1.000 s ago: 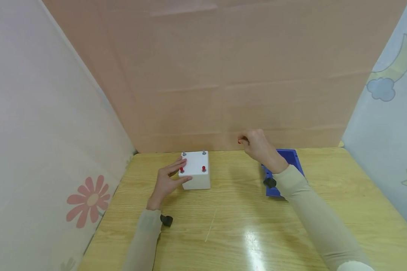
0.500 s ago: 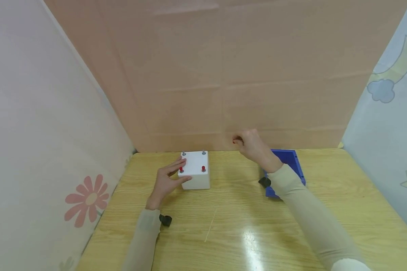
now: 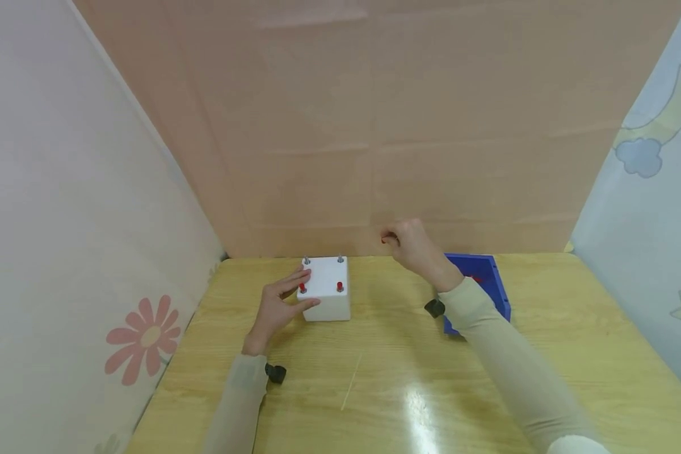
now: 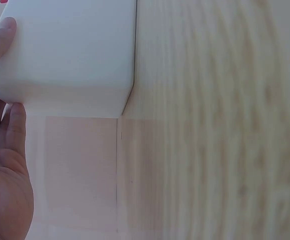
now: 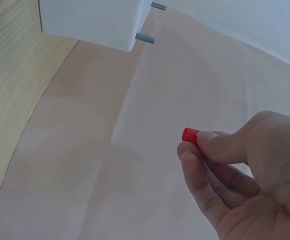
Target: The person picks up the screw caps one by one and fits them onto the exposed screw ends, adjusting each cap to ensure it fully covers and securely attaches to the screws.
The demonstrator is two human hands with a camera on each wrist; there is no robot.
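On a wood-grain table [image 3: 397, 366], a person's left hand [image 3: 273, 310], thumb and fingers spread wide, grips the near left corner of a white box [image 3: 326, 275]. Red caps [image 3: 340, 287] sit at the box's two near corners. At right, a sleeve [image 3: 490, 325] partly hides a blue tray [image 3: 504, 306]. Between them, the raised right hand [image 3: 415, 251] pinches a loose red cap [image 5: 189, 135]; bare bolts [image 5: 145, 38] stand at the far corners, before a brown backdrop [image 3: 318, 126].

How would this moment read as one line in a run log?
left hand: grips white box; right hand: pinches red cap; near bolts: red-capped; far bolts: bare
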